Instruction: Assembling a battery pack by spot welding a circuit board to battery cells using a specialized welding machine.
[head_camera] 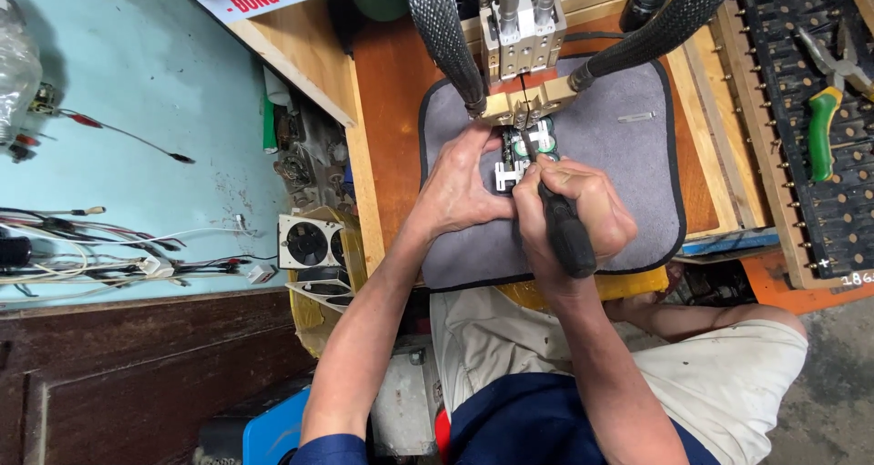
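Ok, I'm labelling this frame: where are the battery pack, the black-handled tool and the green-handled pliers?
battery pack (pixel 537 140), head view, green cell tops.
black-handled tool (pixel 569 237), head view, mid handle.
green-handled pliers (pixel 821 133), head view, green grip.

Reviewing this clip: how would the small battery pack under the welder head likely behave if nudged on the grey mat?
The battery pack is probably rigid, its cells sitting in white holders. The grey mat looks soft, so sliding seems unlikely. The left hand steadies it.
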